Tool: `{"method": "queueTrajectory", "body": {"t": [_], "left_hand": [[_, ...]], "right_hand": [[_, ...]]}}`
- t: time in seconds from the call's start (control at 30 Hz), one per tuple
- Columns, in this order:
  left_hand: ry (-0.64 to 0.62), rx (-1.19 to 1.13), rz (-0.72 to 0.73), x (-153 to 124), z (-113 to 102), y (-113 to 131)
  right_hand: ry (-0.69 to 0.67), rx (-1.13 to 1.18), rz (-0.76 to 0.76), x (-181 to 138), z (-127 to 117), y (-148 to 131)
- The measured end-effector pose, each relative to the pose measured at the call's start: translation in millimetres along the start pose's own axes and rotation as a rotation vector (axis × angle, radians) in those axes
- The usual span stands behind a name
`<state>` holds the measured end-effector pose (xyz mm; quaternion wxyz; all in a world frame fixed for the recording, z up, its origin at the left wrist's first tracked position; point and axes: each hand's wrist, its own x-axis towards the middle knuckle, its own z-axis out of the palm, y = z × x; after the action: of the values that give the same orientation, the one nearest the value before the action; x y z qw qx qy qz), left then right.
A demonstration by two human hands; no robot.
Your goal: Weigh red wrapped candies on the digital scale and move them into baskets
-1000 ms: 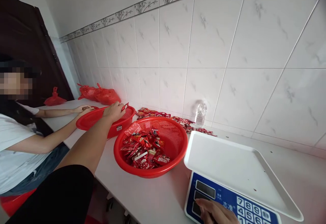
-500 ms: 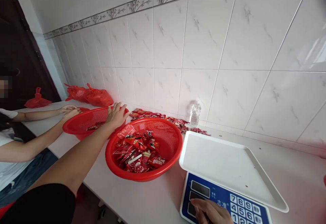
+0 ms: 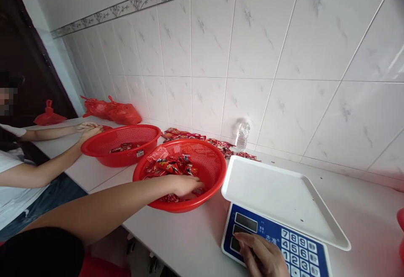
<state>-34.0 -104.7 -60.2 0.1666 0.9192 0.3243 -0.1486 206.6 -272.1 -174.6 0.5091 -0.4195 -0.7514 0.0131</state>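
Observation:
My left hand [image 3: 187, 185] reaches into the near red basket [image 3: 218, 165], fingers stretched out low among the red candy packets [image 3: 168, 165]; whether they pinch one is hidden. A few more packets lie in a second red basket [image 3: 150, 133] behind it to the left. Over at the bottom edge, my right hand [image 3: 262, 255] lies on the blue key panel [image 3: 298, 252] of a weighing scale, fingers flat near its left side. The scale's white tray [image 3: 277, 193] has nothing on it.
A seated person at the left has both hands [image 3: 89, 129] at the far basket's left rim. Loose red packets [image 3: 202, 137] lie along the tiled wall beside a clear water bottle [image 3: 242, 136]. Tied red bags [image 3: 110, 111] sit at the counter's far end.
My left hand released a packet over the far basket, drew back and went down into the near basket. My right hand stayed on the scale's panel. The camera swung slightly.

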Motion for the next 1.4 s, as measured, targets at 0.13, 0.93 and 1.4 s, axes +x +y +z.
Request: {"method": "queueTrajectory", "body": {"t": [0.13,0.93,1.4], "left_hand": [[0.151,-0.081,-0.084,11,1,-10],[0.251,-0.192,-0.370,42,-7,-60],[0.420,-0.293,-0.200,60,-14,-50]], "right_hand": [[-0.021,0.035,-0.013,1,-3,-1],[-0.052,0.112,0.026,2,-2,-4],[-0.058,0.091,0.032,4,-3,-3]]}}
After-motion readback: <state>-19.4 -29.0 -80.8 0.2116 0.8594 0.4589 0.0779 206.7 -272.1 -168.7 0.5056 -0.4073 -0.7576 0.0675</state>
